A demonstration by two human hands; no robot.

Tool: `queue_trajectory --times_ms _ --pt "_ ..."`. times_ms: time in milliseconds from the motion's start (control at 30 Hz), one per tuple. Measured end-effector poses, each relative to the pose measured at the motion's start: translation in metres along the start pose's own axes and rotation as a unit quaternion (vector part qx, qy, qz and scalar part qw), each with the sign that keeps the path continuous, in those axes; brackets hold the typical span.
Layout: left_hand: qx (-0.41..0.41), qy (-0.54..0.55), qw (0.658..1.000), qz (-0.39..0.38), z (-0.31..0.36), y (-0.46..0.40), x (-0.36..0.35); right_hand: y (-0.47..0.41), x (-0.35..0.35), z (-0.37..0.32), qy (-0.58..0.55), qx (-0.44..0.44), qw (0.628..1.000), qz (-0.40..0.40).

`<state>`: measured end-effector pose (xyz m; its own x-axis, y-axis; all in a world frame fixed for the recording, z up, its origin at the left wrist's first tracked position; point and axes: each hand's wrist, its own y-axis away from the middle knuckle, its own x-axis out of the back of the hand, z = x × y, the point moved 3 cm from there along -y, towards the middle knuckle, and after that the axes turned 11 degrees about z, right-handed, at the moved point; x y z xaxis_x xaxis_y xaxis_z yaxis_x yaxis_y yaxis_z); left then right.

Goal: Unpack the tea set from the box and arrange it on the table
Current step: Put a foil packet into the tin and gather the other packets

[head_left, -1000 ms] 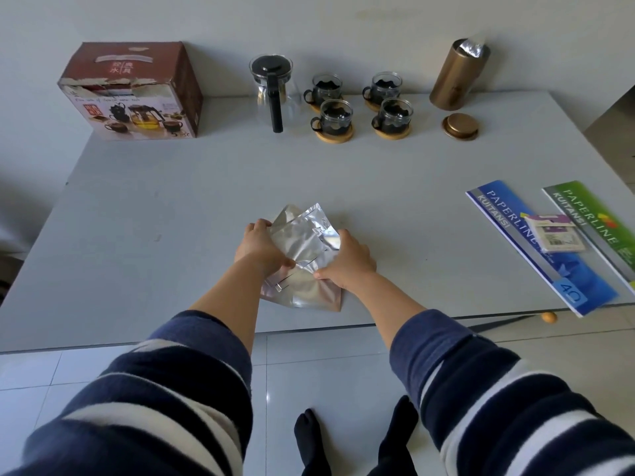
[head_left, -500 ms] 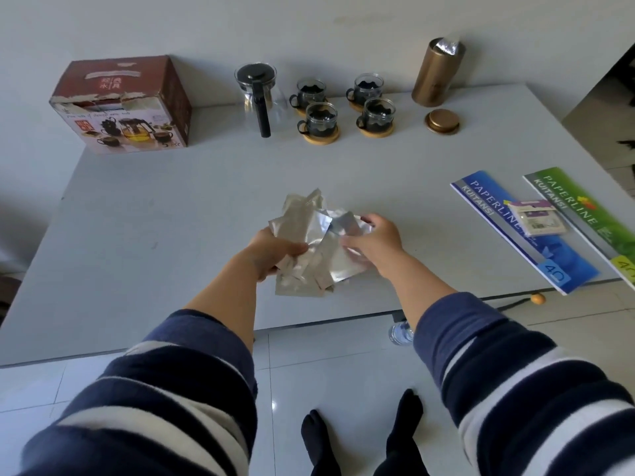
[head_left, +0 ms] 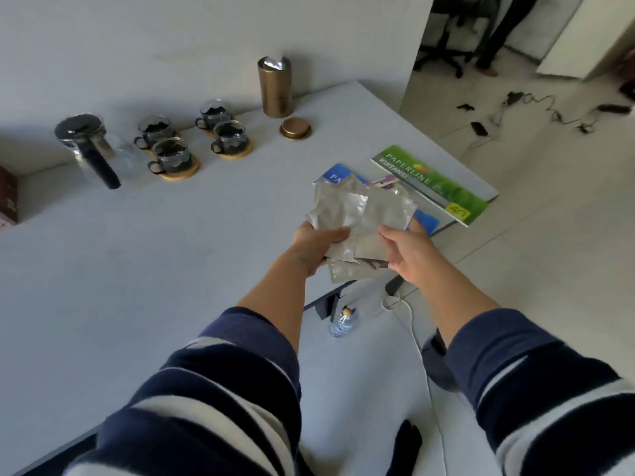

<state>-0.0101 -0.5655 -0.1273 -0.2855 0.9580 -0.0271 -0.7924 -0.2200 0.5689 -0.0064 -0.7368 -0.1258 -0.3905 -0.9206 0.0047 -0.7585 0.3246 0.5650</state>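
Both hands up over the table's near right corner, clamped on a crumpled foil bag. Left hand pinched the bag's left lower edge, thumb on top, fingers under. Right hand pinched the right lower edge, fingers curled beneath and mostly hidden. Bag held clear of the table, fanned up and away from the fingers, hanging in front of a blue receipt book and just beside a green receipt book. No clear long axis, too creased. Neither hand nearer; shared grip.

Tea set already out, well apart from the hands at the far left: glass teapot nearest the left, then four glass cups on wooden coasters, near pair and far pair. Copper canister upright at the far edge right of the cups, foil poking from the open top, lid flat beside it. Only a corner of the box visible at the left edge.

Judged: unpacking essentially done, foil probably leftover packaging or tea pouch. If bound for the canister, travel runs far and slightly left from the fingers. Risk: loose folds slipping from two edge pinches.
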Motion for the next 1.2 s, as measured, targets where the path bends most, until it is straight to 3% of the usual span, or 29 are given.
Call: queue_trajectory --times_ms 200,433,567,633,833,1033,1200 --pt "-0.063 -0.095 0.991 -0.063 -0.017 0.017 -0.150 -0.028 0.145 -0.025 -0.041 0.052 0.992 0.108" --pt "-0.086 -0.230 0.965 -0.097 -0.086 0.042 -0.315 -0.064 0.317 -0.023 0.018 0.066 0.966 0.248" --pt "-0.081 -0.274 0.949 -0.132 -0.118 0.057 -0.376 -0.088 0.383 -0.006 -0.021 0.008 0.971 0.238" --pt "-0.081 -0.343 0.925 -0.142 -0.134 0.056 -0.394 -0.095 0.405 0.007 0.037 -0.049 0.975 0.215" --pt "-0.118 -0.461 0.863 -0.170 -0.150 0.047 -0.415 -0.114 0.435 0.024 0.220 -0.103 0.956 0.164" --pt "-0.180 -0.518 0.819 -0.169 -0.130 0.039 -0.420 -0.129 0.413 -0.007 0.308 -0.039 0.943 0.123" --pt "-0.211 -0.508 0.824 -0.136 -0.096 0.027 -0.406 -0.138 0.378 -0.042 0.380 0.023 0.920 0.097"
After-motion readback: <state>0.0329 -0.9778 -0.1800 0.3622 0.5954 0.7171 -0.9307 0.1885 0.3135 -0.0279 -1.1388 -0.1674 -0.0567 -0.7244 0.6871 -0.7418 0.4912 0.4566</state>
